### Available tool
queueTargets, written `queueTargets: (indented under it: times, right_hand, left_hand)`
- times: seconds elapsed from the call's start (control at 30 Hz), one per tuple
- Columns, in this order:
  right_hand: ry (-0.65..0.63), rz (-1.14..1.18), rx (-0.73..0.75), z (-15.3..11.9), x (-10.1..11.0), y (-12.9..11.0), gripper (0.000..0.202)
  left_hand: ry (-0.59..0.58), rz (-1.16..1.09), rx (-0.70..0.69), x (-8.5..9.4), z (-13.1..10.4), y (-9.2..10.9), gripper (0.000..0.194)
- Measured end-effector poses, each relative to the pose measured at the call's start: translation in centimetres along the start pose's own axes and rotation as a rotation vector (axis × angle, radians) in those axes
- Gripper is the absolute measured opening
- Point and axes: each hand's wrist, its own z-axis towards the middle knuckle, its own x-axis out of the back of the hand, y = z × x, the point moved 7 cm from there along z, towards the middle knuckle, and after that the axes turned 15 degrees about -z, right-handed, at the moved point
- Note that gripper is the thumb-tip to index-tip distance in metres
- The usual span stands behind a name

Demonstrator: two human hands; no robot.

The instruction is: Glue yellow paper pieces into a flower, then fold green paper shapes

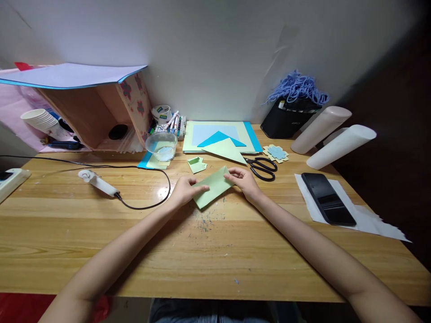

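Between my two hands is a pale green folded sheet of paper [214,190], tilted with its right end higher up. My left hand [185,190] pinches its left end, thumb on top. On the right end, my right hand [246,181] grips the upper corner between thumb and fingers. Just beyond lies a small folded green paper piece [197,165]. Black-handled scissors [264,168] rest past my right hand, their blades partly under a green paper triangle [226,150]. A blue paper triangle [220,138] lies behind on a stack of coloured paper [188,140].
To the left are a glue gun [97,183] with a black cord and a pink cardboard box [101,112]. A clear plastic bowl [161,146] stands near markers [175,123]. At right lie a phone [327,199], paper rolls [341,146] and a paper flower [276,153].
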Motion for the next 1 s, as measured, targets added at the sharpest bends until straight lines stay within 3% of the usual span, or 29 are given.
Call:
queueTargets:
  times: [0.33,1.0]
  right_hand:
    - [0.142,-0.063,-0.008,0.3,0.8,1.3,0.029]
    - [0.138,-0.127,-0.009,-0.1,0.7,0.8,0.032]
  left_hand:
    - [-0.001,0.025,0.033,-0.3,-0.2,0.2,0.036]
    - [-0.035,0.069,0.023,-0.1,0.2,-0.6,0.042]
